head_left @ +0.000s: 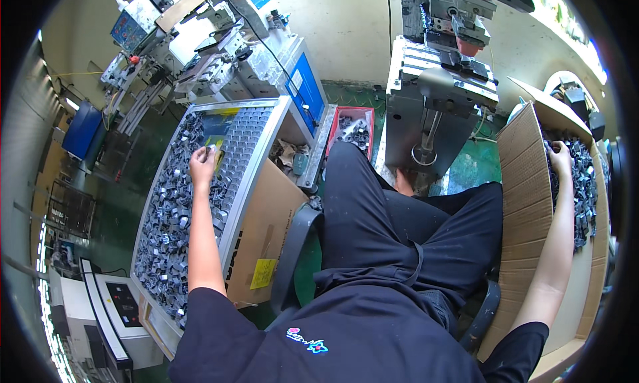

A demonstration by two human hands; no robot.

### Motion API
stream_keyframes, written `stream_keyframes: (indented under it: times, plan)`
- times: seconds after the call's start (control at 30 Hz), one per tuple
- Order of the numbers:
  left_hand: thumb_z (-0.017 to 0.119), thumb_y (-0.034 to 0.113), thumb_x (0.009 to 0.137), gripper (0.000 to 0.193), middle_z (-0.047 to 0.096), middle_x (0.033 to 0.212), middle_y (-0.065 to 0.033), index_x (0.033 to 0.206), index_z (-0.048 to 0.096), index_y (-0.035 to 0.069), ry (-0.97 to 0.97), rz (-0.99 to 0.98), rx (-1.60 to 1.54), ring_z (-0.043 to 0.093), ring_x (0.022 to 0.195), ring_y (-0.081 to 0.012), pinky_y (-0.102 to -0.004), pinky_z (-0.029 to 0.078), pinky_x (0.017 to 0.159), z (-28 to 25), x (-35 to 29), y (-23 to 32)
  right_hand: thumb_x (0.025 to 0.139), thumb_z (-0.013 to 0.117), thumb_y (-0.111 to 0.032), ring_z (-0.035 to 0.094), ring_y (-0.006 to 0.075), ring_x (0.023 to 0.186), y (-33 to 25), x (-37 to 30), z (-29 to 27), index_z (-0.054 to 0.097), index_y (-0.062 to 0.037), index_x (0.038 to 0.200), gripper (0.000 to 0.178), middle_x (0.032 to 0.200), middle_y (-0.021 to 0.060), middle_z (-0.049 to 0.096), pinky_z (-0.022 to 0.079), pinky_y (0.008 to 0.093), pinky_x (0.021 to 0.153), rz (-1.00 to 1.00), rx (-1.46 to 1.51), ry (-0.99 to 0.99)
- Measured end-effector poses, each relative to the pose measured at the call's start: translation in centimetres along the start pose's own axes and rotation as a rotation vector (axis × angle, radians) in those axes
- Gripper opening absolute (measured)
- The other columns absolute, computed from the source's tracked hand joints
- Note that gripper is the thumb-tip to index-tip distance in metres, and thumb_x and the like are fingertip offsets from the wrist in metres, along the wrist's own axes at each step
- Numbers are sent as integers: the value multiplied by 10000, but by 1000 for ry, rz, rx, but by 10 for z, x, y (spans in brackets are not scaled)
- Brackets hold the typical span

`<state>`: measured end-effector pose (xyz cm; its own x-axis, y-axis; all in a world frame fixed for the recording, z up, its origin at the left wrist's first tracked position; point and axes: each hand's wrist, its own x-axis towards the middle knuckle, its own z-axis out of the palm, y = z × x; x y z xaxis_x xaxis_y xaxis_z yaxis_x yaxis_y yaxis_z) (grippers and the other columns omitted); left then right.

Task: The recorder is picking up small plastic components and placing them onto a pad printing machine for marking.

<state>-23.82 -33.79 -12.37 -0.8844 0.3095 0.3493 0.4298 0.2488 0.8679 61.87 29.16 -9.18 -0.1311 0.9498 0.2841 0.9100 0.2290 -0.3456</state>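
Note:
My left hand (202, 166) is over the framed tray (234, 224) on my left, its fingers pinched together near a small pale piece that I cannot make out clearly. Loose small grey parts (170, 233) are heaped across the tray's left side, while similar parts (251, 133) stand in neat rows on its right. A bare dark patch with yellow marks (219, 122) shows just beyond the hand. On my right, my right hand (561, 159) reaches into an open cardboard box (526, 203), its fingers curled at a pile of dark grey parts (583, 190); its fingertips are partly hidden.
Ahead of my legs stands a machine (439, 96) with a metal lever. A red bin (351, 131) with parts is on the floor beside it. More machines (226, 56) stand beyond the tray, which sits above a cardboard box (269, 230). Chair arms (293, 256) flank me.

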Motion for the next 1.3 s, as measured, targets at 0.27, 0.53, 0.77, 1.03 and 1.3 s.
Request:
stream_keyframes:
  times: [0.27,0.53,0.77,1.03,1.3]
  plan:
    - [751,206,845,339,731,985,-140,1064,688,-46,-175,47,349,692,910,-156,-278,531,800,3,10,-2,833,688,-192,660,285,1051,0,-11,-8,645,5,1126,356,1111,183,688,499,373,932,8,1,19]
    - [783,287,757,347,745,909,-142,976,753,20,-194,-37,582,719,842,-204,-313,539,783,9,18,-4,854,689,-197,656,274,1056,4,-10,-8,630,18,1160,379,1136,182,680,496,356,938,9,-21,-3]
    - [782,328,726,401,739,961,-157,999,751,35,-245,-110,613,715,913,-248,-336,529,835,4,31,-17,853,695,-201,657,272,1053,-1,-6,-6,631,13,1157,378,1136,180,681,498,358,934,1,-12,5]
    - [760,342,737,418,734,992,-165,1021,746,36,-257,-81,663,710,938,-253,-338,523,856,4,36,-30,858,699,-216,659,274,1047,-5,-13,-8,630,9,1161,384,1134,177,680,502,358,929,-9,-23,-3]
    - [730,277,782,360,735,999,-158,1038,737,23,-256,-100,504,709,941,-252,-327,518,860,4,46,-55,853,693,-196,651,273,1062,-16,-18,-13,622,9,1174,388,1153,178,672,495,359,943,6,-21,-9]
